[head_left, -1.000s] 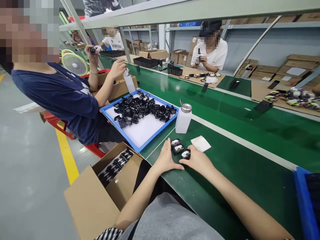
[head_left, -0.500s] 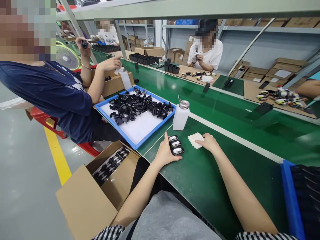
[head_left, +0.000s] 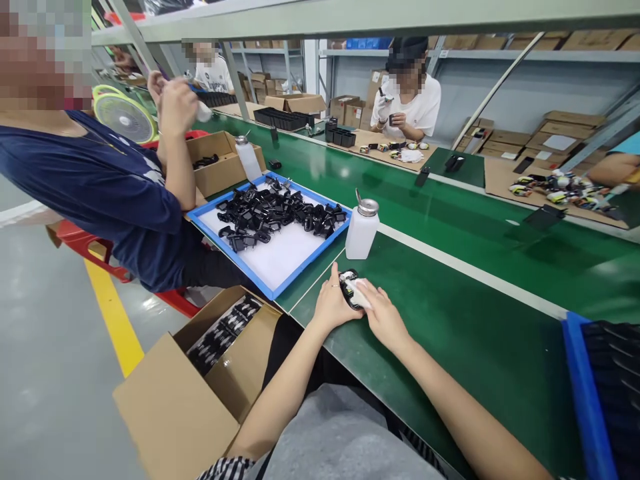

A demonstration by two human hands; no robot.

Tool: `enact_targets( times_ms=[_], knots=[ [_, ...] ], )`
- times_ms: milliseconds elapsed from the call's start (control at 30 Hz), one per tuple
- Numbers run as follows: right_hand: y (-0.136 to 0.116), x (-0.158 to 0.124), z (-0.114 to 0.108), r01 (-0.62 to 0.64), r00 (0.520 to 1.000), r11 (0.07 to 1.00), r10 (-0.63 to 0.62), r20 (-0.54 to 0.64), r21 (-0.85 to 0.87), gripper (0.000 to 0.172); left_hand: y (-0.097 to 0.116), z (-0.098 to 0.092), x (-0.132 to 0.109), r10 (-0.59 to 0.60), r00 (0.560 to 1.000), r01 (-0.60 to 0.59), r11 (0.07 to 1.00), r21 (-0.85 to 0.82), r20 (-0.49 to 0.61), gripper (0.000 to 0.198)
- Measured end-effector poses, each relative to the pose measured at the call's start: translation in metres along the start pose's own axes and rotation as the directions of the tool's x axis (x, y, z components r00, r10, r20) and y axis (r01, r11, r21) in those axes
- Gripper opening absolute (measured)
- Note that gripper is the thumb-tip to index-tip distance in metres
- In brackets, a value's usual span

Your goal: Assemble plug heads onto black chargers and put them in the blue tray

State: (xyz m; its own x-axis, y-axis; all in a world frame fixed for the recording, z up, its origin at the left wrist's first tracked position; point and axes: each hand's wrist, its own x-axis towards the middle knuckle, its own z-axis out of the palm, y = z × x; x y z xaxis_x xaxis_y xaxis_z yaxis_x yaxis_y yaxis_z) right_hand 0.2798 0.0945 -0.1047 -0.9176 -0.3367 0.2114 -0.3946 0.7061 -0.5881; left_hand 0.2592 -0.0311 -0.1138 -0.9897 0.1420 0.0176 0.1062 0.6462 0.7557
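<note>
A short row of small black parts [head_left: 347,281] lies on the green conveyor belt [head_left: 450,313] in front of me. My left hand [head_left: 331,305] rests flat against their left side, fingers extended. My right hand [head_left: 383,317] presses a white cloth [head_left: 358,294] down on top of the parts, fingers together over it. A white dispenser bottle with a metal cap [head_left: 361,227] stands just beyond the parts.
A blue-rimmed tray [head_left: 280,263] heaped with black plug parts lies to the left. An open cardboard box [head_left: 200,373] stands by my left knee. Another blue tray [head_left: 595,393] is at the right edge. A person in a dark blue shirt [head_left: 100,193] sits left; others work across the belt.
My right hand took the white cloth from the belt and brought it left onto the black parts. The person on the left lifted both hands away from their bottle.
</note>
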Motion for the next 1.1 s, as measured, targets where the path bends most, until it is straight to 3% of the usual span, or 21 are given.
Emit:
enact_targets(
  times_ms=[67, 133, 233, 333, 433, 533, 667, 767, 833, 900, 967, 1033, 1100],
  knots=[
    [0.003, -0.015, -0.001, 0.106, 0.994, 0.994, -0.107, 0.028, 0.012, 0.047, -0.001, -0.001, 0.000, 0.005, 1.000, -0.005, 1.000, 0.001, 0.014, 0.111],
    [0.010, -0.023, -0.012, 0.130, 0.987, 0.988, -0.137, 0.081, 0.087, 0.044, -0.001, -0.002, -0.001, 0.023, 1.000, -0.023, 1.000, 0.002, 0.018, 0.112],
    [0.019, -0.014, -0.035, -0.047, 0.997, 0.972, 0.030, 0.078, 0.229, 0.035, 0.000, -0.002, 0.000, 0.015, 1.000, -0.015, 1.000, 0.019, 0.003, 0.112],
    [0.019, 0.014, -0.044, -0.241, 0.957, 0.939, 0.272, -0.100, 0.245, 0.031, 0.002, -0.001, 0.000, -0.018, 1.000, 0.019, 0.999, 0.044, -0.021, 0.112],
    [0.012, 0.044, -0.030, -0.196, 0.957, 0.965, 0.226, -0.179, 0.171, 0.033, 0.003, -0.002, 0.000, -0.023, 0.999, 0.024, 0.999, 0.048, -0.022, 0.114],
    [0.005, 0.051, -0.010, -0.015, 1.000, 0.990, 0.017, -0.012, 0.138, 0.040, 0.003, -0.003, 0.000, 0.014, 1.000, -0.013, 1.000, 0.021, -0.012, 0.116],
    [0.005, 0.016, -0.012, 0.139, 0.955, 0.975, -0.178, 0.236, 0.176, 0.043, 0.000, -0.002, 0.000, 0.049, 0.999, -0.049, 0.999, -0.009, 0.006, 0.113],
    [0.015, -0.011, -0.039, 0.069, 0.919, 0.969, -0.155, 0.364, 0.239, 0.037, -0.003, -0.001, 0.001, 0.050, 0.999, -0.050, 0.999, -0.009, -0.002, 0.110],
    [0.025, -0.014, -0.059, -0.083, 0.897, 0.966, -0.035, 0.441, 0.245, 0.032, -0.004, -0.001, 0.002, 0.028, 1.000, -0.028, 1.000, -0.007, -0.010, 0.111],
    [0.033, -0.007, -0.072, -0.281, 0.909, 0.929, 0.178, 0.376, 0.239, 0.026, -0.005, -0.002, 0.001, 0.030, 1.000, -0.030, 0.999, -0.010, -0.008, 0.111],
    [0.035, 0.005, -0.073, -0.408, 0.913, 0.847, 0.379, 0.153, 0.340, 0.022, -0.005, -0.001, -0.003, 0.088, 0.996, -0.088, 0.996, -0.004, -0.033, 0.111],
    [0.031, 0.017, -0.062, -0.384, 0.876, 0.753, 0.480, -0.048, 0.534, 0.021, -0.003, 0.002, -0.012, 0.138, 0.981, -0.136, 0.990, 0.019, -0.136, 0.108],
    [0.021, 0.024, -0.044, -0.293, 0.849, 0.633, 0.517, -0.109, 0.717, 0.021, 0.000, 0.008, -0.024, 0.100, 0.949, -0.093, 0.995, 0.036, -0.299, 0.093]
  ],
)
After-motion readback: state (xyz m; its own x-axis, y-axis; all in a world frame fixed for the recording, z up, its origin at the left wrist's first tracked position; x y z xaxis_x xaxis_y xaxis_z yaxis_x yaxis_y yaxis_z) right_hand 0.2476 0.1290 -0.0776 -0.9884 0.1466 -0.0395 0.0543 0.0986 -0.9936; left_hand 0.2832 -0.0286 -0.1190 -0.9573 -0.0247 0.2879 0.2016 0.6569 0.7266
